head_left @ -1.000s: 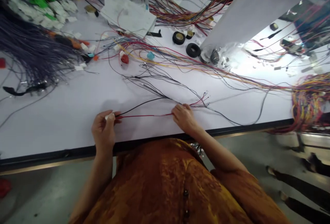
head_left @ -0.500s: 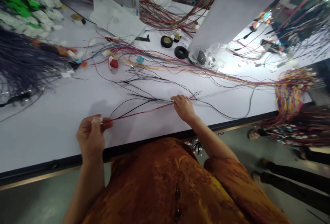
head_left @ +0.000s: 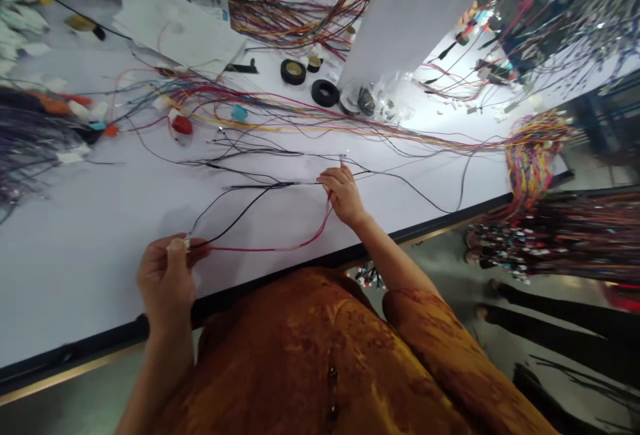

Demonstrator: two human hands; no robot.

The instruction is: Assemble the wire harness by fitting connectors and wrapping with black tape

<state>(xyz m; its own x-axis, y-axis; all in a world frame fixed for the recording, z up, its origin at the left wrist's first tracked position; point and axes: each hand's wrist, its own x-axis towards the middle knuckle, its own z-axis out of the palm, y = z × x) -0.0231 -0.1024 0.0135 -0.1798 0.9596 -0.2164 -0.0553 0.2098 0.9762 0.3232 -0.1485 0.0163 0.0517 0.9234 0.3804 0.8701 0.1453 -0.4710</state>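
My left hand (head_left: 167,278) pinches a small white connector (head_left: 187,243), from which black and red wires run out to the right. The red wires (head_left: 270,249) sag in a curve along the table and rise to my right hand (head_left: 343,196), whose fingers are closed on them. A black wire (head_left: 243,213) climbs from the connector to a dark branching harness (head_left: 285,183) that passes by my right fingertips. Bare ends of the red wires stick up just above that hand. More thin black branches (head_left: 250,152) lie spread behind it.
A long bundle of coloured wires (head_left: 300,109) crosses the table, ending in a hanging tangle (head_left: 530,155) at the right edge. Black tape rolls (head_left: 325,93), a red connector (head_left: 182,124), a blue connector (head_left: 239,113) and papers (head_left: 185,31) lie behind. A white post (head_left: 395,15) rises from the table.
The red wires, nearly straight before, now bow toward the table's front edge. My right hand has shifted up along them, and the view has turned slightly to the right.
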